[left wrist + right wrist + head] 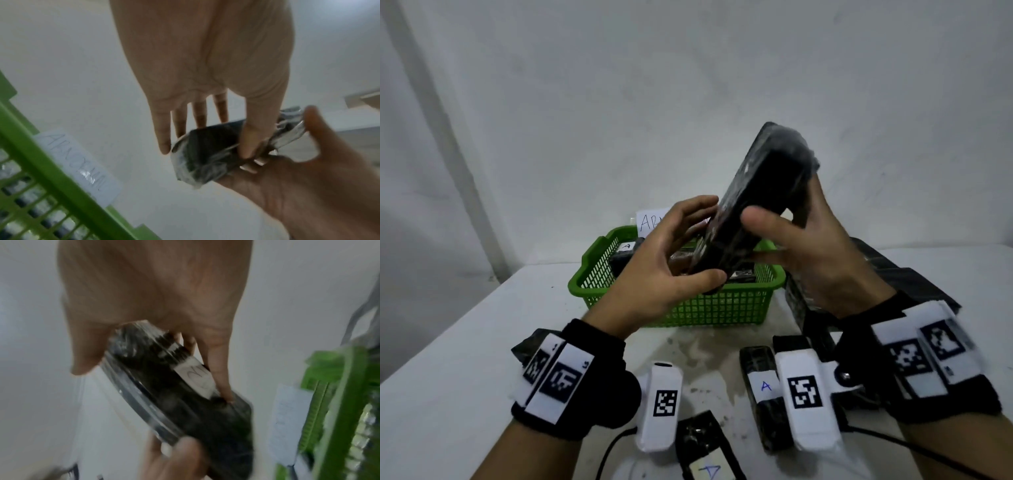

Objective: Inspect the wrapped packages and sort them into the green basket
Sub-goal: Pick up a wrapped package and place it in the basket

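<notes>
I hold a black plastic-wrapped package with both hands, tilted up on end above the green basket. My left hand grips its lower end, thumb beneath and fingers above. My right hand grips its right side, thumb in front and fingers behind. The left wrist view shows my thumb pressed on the package, with the right hand beside it. In the right wrist view the package carries a white label; its writing is blurred.
The basket holds dark packages, one labelled A. A paper sign stands behind it. More wrapped packages lie on the white table: one labelled A, another near the front edge, and a pile at the right.
</notes>
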`<state>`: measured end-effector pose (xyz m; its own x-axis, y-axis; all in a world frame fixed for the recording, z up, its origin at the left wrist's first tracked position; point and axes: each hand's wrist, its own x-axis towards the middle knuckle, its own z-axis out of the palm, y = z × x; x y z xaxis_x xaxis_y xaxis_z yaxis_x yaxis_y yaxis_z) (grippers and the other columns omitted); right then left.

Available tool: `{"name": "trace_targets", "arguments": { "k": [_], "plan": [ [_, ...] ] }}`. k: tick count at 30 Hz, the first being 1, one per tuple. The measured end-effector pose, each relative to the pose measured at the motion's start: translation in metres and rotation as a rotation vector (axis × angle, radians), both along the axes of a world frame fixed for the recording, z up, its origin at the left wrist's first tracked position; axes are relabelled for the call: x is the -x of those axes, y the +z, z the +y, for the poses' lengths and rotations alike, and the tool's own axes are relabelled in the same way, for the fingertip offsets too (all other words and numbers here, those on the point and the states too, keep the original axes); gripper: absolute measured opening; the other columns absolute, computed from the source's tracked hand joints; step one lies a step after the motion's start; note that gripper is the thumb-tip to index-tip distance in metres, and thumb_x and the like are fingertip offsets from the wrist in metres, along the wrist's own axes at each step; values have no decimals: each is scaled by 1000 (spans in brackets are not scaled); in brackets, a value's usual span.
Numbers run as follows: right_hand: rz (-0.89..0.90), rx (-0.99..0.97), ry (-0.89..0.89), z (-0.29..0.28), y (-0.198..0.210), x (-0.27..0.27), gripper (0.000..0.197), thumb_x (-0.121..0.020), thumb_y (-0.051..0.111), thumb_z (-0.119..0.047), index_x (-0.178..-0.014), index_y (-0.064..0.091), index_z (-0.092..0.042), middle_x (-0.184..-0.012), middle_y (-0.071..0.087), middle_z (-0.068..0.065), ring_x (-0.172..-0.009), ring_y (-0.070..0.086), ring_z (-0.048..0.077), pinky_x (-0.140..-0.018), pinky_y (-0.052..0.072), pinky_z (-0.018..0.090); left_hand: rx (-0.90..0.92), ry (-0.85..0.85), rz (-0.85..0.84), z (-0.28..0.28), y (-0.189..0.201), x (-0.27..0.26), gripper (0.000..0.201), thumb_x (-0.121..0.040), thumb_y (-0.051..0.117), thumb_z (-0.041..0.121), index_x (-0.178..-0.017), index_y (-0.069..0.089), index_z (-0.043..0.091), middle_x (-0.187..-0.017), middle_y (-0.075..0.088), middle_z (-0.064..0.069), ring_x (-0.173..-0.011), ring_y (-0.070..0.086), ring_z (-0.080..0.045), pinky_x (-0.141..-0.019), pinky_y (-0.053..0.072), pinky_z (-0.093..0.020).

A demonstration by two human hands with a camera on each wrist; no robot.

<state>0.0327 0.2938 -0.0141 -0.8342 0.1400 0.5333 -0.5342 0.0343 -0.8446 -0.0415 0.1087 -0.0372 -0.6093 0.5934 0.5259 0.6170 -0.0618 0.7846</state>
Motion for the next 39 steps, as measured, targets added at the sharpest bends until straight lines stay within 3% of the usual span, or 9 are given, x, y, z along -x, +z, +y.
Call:
{"name": "trace_targets", "arguments": {
  "k": [3, 11, 15, 18, 25, 28, 30, 33, 39],
  "plan": [
    [-19, 71, 212, 1, 9, -7, 65, -81, 69, -57, -134, 52, -23, -135, 60, -1, -129, 57, 17, -91, 56, 60, 10, 108, 127, 0, -2, 6, 62, -85, 70, 10, -138, 47, 32, -136, 58, 12, -134, 50, -11, -103, 50, -51],
    [302, -203, -189, -11, -1, 2, 29, -78, 57, -30, -105, 60, -20, -98, 65, 0, -98, 63, 24, -84, 54, 39, 6, 55, 63, -1, -2, 1, 51, -94, 59, 17, -144, 52, 26, -144, 56, 10, -136, 50, -13, -105, 49, -50],
    [347, -336, -228, -13, -9, 5, 36, -76, 63, -21, -112, 60, -14, -112, 63, 3, -111, 61, 16, -89, 56, 36, -19, 29, -160, -4, 8, -3, 35, -98, 48, 21, -127, 63, 31, -115, 73, 14, -105, 69, -12, -76, 57, -26],
    [322, -407, -74, -17, -18, 7, 40, -77, 66, -17, -115, 57, -12, -122, 57, 8, -122, 56, 20, -97, 54, 40, -46, -15, -388, -8, 17, -11, 49, -89, 45, 59, -119, 64, 26, -103, 75, 8, -88, 73, -15, -64, 59, -33],
    [-32, 32, -232, -14, -10, 10, 70, -73, 68, -61, -137, 46, -45, -146, 42, -16, -130, 50, 10, -104, 49, 49, -37, -121, -368, -8, 8, -2, 62, -79, 74, 26, -137, 51, 26, -138, 59, 7, -117, 65, -22, -82, 58, -42],
    [-234, 79, -101, -8, -14, 15, 79, -72, 69, -52, -144, 39, -42, -136, 61, -7, -118, 64, 16, -89, 55, 44, 16, -180, -296, -7, 8, -5, 67, -81, 75, 16, -141, 47, 27, -142, 56, 8, -124, 61, -22, -93, 56, -42],
    [-222, 126, -91, -7, -13, 16, 70, -73, 68, -38, -139, 46, -35, -112, 75, -2, -105, 72, 20, -81, 57, 43, 60, -176, -256, -8, 7, -7, 66, -81, 72, 10, -141, 46, 26, -140, 57, 10, -124, 61, -18, -97, 54, -40],
    [-117, 148, -150, -12, -10, 12, 62, -81, 71, -20, -137, 47, -31, -115, 72, 4, -93, 75, 15, -70, 60, 33, 87, -144, -213, -9, 8, -8, 65, -83, 71, 15, -141, 46, 31, -140, 56, 12, -126, 59, -13, -102, 51, -39],
    [-48, -7, 67, -9, -10, 7, 80, -77, 75, -39, -148, 37, -37, -137, 60, -5, -118, 66, 17, -95, 54, 44, 70, 41, -98, -4, 10, -9, 64, -83, 77, 33, -138, 45, 35, -135, 60, 14, -121, 60, -2, -99, 51, -33]
  ]
}}
